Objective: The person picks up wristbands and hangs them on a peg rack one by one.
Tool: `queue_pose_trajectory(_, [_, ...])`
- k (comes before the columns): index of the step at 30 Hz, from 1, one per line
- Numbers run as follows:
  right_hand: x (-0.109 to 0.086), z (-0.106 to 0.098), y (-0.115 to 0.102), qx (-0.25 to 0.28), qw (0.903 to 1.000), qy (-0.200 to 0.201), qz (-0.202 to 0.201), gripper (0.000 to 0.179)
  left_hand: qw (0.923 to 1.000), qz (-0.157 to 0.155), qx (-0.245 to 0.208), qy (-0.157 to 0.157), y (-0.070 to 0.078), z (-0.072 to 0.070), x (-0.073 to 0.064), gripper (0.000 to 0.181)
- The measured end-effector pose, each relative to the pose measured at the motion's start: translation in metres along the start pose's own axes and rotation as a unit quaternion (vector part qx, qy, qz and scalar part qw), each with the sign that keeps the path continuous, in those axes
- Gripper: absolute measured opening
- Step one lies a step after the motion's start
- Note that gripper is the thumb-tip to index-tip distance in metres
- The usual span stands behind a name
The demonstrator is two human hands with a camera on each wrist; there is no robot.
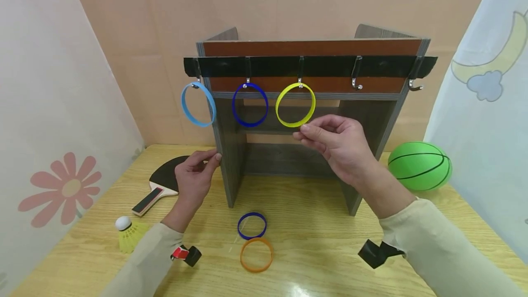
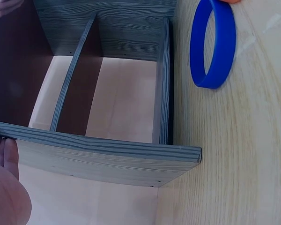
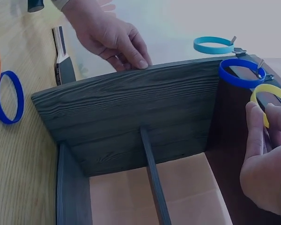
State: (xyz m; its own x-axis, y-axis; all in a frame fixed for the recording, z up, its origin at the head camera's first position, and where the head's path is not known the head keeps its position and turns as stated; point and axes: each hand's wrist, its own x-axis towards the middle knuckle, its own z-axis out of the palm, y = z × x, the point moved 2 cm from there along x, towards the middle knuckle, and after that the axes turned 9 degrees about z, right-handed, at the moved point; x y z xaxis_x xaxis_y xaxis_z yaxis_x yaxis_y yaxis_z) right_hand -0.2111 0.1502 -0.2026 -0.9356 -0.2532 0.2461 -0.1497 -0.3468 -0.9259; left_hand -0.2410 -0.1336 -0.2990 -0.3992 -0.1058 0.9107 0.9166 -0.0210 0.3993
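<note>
**Yellow ring at the middle hook, one hand on it, the other at the panel**

I see the yellow ring (image 1: 292,124) upright at the third hook (image 1: 300,80), its top at the hook's tip; I cannot tell how firmly it is seated. My right hand (image 1: 336,143) pinches the ring's lower rim between thumb and fingers, a grip that I judge leaves the top free to meet the metal.

My left hand (image 1: 195,175) pinches the front edge of the shelf unit's left panel (image 1: 227,141), thumb at the edge and fingers on the outer face, probably to steady the unit.

Along the black strip (image 1: 274,66), a dark blue ring (image 1: 250,125) and a light blue ring (image 1: 203,124) hang to the left, a gap between each. To the right, the fourth hook (image 1: 356,81) and end hook (image 1: 414,87) are bare, giving my right hand room sideways. The forearm there crosses before the right panel, whose edge I would mind.

Below, a second dark blue ring (image 1: 252,238) and an orange ring (image 1: 255,270) lie on the table (image 1: 309,223) between my forearms. A paddle (image 1: 167,175) and shuttlecock (image 1: 131,237) crowd the left arm; the green ball (image 1: 420,166) sits beyond the right.
</note>
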Motion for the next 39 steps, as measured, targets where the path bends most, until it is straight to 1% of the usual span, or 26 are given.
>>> queue_pose_trajectory(5, [-0.004, -0.004, 0.006, -0.029, 0.9993, 0.012, 0.020, 0.005, 1.0000, 0.004, -0.002, -0.002, -0.003, -0.001, -0.001, 0.008])
queue_pose_trajectory(8, [-0.007, -0.006, 0.014, -0.060, 0.9974, 0.012, 0.037, 0.008, 1.0000, 0.006, -0.004, 0.000, -0.010, -0.004, -0.003, 0.009])
queue_pose_trajectory(12, [-0.013, -0.007, 0.028, -0.105, 0.9926, 0.010, 0.060, 0.003, 1.0000, 0.006, -0.002, 0.005, -0.021, -0.008, -0.006, 0.009])
queue_pose_trajectory(16, [-0.020, -0.009, 0.046, -0.154, 0.9844, 0.002, 0.084, 0.017, 0.9999, 0.009, 0.001, 0.007, -0.025, -0.009, -0.008, 0.009])
queue_pose_trajectory(17, [-0.022, -0.010, 0.051, -0.166, 0.9817, -0.003, 0.092, 0.020, 0.9999, 0.009, 0.002, 0.006, -0.022, -0.008, -0.007, 0.009])
queue_pose_trajectory(18, [-0.023, -0.010, 0.057, -0.173, 0.9799, -0.007, 0.100, 0.022, 0.9999, 0.009, 0.000, 0.005, -0.023, -0.008, -0.007, 0.009])
queue_pose_trajectory(23, [-0.033, -0.011, 0.084, -0.190, 0.9721, -0.029, 0.134, 0.026, 1.0000, 0.004, -0.005, 0.006, -0.024, -0.008, -0.007, 0.009])
queue_pose_trajectory(24, [-0.035, -0.011, 0.089, -0.190, 0.9714, -0.030, 0.140, 0.025, 1.0000, 0.004, -0.006, 0.006, -0.028, -0.009, -0.009, 0.010])
queue_pose_trajectory(25, [-0.036, -0.011, 0.094, -0.192, 0.9702, -0.032, 0.145, 0.025, 1.0000, 0.003, -0.004, 0.006, -0.028, -0.010, -0.009, 0.010])
queue_pose_trajectory(30, [-0.046, -0.007, 0.117, -0.191, 0.9634, -0.037, 0.184, 0.017, 1.0000, 0.003, -0.002, 0.005, -0.027, -0.011, -0.009, 0.010])
queue_pose_trajectory(35, [-0.056, -0.006, 0.137, -0.202, 0.9542, -0.067, 0.210, 0.009, 1.0000, 0.005, 0.000, 0.004, -0.026, -0.010, -0.008, 0.010])
queue_pose_trajectory(37, [-0.061, -0.006, 0.144, -0.209, 0.9500, -0.078, 0.219, 0.008, 1.0000, 0.007, 0.003, 0.003, -0.026, -0.009, -0.008, 0.010])
queue_pose_trajectory(39, [-0.065, -0.006, 0.151, -0.213, 0.9446, -0.085, 0.234, 0.008, 1.0000, 0.006, -0.003, 0.003, -0.026, -0.009, -0.008, 0.010])
